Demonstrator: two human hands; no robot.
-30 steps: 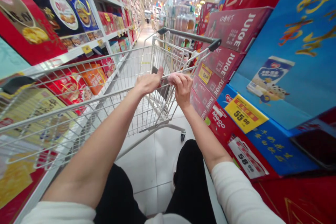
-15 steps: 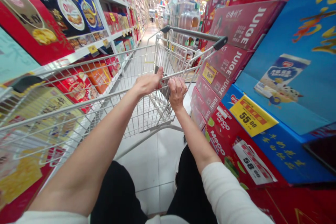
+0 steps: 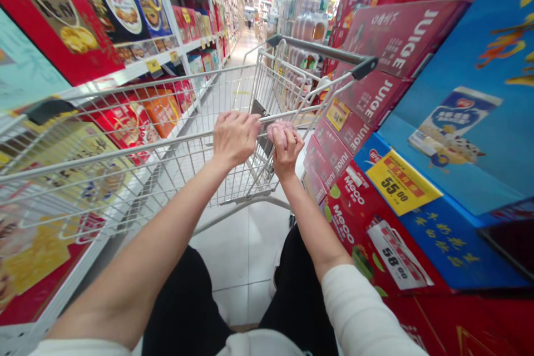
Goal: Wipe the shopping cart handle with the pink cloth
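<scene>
A wire shopping cart (image 3: 137, 122) stands in a store aisle, turned so that its side faces me and its grey push handle (image 3: 321, 51) points away to the upper right. My left hand (image 3: 234, 136) is closed over the top rim wire of the basket. Right beside it, my right hand (image 3: 285, 142) grips the same rim, its fingers curled round the wire. The basket looks empty. Both forearms stretch forward, white sleeves at the bottom edge.
Shelves (image 3: 137, 69) of red and blue gift boxes line the left side. Stacked red JUIQE cartons (image 3: 375, 50) and blue boxes (image 3: 459, 122) with yellow price tags (image 3: 403, 181) rise on the right. A white tiled floor (image 3: 233, 256) runs down the aisle.
My left hand has shifted from resting with a raised thumb to closing over the rim. The right hand has slid closer to it. The view has swung slightly to the left.
</scene>
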